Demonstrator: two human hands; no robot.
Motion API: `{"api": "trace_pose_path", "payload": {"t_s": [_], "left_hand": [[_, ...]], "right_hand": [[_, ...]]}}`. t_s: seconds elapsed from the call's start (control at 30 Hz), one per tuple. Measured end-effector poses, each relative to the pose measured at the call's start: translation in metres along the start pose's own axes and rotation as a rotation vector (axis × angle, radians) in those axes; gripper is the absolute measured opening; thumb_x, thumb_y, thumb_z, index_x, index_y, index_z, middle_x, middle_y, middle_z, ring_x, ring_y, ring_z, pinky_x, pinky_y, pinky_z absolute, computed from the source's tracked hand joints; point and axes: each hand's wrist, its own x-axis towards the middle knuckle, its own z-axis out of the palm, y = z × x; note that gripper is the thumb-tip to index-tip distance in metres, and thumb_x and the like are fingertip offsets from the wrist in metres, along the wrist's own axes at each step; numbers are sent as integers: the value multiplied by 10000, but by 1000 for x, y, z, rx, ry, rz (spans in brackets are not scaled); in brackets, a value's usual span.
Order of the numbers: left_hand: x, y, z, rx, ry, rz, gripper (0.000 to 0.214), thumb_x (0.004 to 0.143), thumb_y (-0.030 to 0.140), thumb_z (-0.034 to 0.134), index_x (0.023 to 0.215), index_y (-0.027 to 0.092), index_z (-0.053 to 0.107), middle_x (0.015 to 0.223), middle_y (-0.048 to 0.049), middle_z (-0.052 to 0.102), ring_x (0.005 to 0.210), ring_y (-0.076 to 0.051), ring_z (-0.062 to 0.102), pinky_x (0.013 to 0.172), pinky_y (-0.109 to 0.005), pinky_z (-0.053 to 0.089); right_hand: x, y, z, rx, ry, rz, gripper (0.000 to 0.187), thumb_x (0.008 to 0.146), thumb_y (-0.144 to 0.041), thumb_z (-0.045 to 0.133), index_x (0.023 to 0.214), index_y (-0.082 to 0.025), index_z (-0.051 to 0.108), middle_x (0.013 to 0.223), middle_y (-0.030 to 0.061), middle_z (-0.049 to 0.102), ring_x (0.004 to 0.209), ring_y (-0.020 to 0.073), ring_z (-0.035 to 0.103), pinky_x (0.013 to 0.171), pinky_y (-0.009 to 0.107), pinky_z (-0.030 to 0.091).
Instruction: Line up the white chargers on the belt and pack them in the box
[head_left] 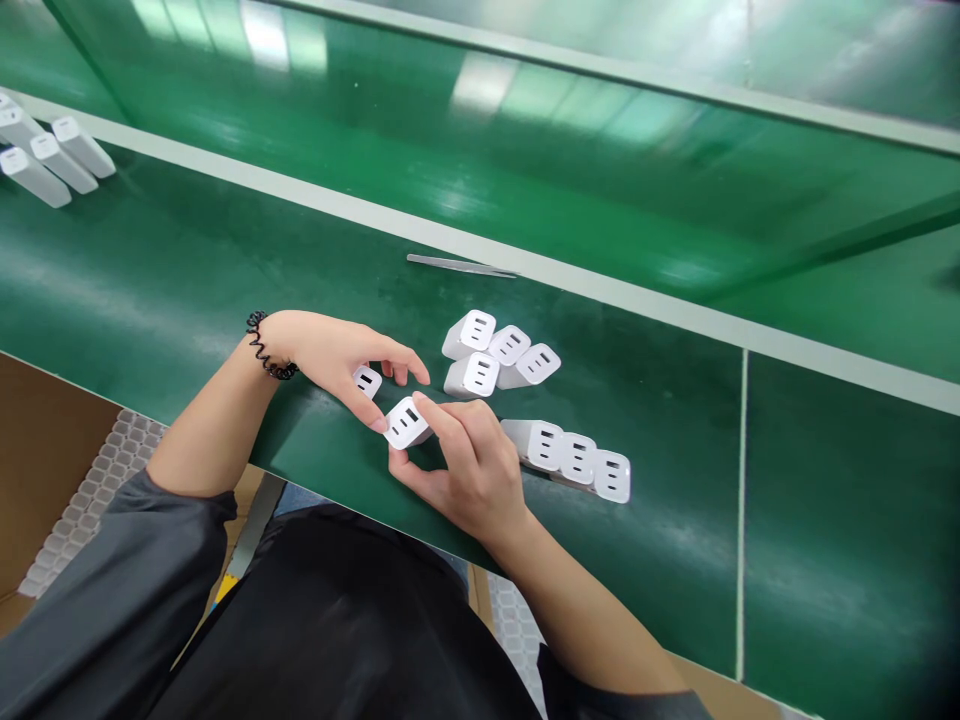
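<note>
My right hand (465, 470) pinches a small white charger block (406, 422) between thumb and index finger. My left hand (337, 355), with a black coil band on the wrist, touches the same block with its index fingertip, and another white charger (367, 381) sits under its fingers. A cluster of several white chargers (499, 358) lies just beyond my hands. A row of three more chargers (574, 457) lies to the right of my right hand.
A green conveyor belt (675, 560) carries everything. Metal tweezers (459, 265) lie by the grey divider strip. Several white chargers (49, 150) lie at the far left. A cardboard box with a white cell tray (90, 490) stands below the belt edge.
</note>
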Motion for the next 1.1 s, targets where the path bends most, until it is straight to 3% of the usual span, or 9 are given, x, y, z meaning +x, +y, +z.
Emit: {"api": "trace_pose_path", "payload": {"t_s": [0.23, 1.1], "left_hand": [[2, 3, 1, -28, -22, 31, 660, 783, 428, 681, 1379, 235, 475, 1330, -58, 596, 1174, -228, 572, 962, -302, 458], [2, -1, 1, -36, -37, 4, 657, 770, 426, 680, 1371, 243, 487, 1254, -39, 626, 1068, -193, 605, 902, -256, 464]], "right_hand": [[2, -2, -2, -33, 14, -12, 520, 757, -143, 661, 1257, -155, 515, 851, 44, 580, 654, 163, 545, 575, 302, 543], [2, -1, 0, -36, 2, -7, 442, 767, -153, 662, 1190, -123, 537, 854, 48, 590, 672, 155, 554, 599, 293, 539]]}}
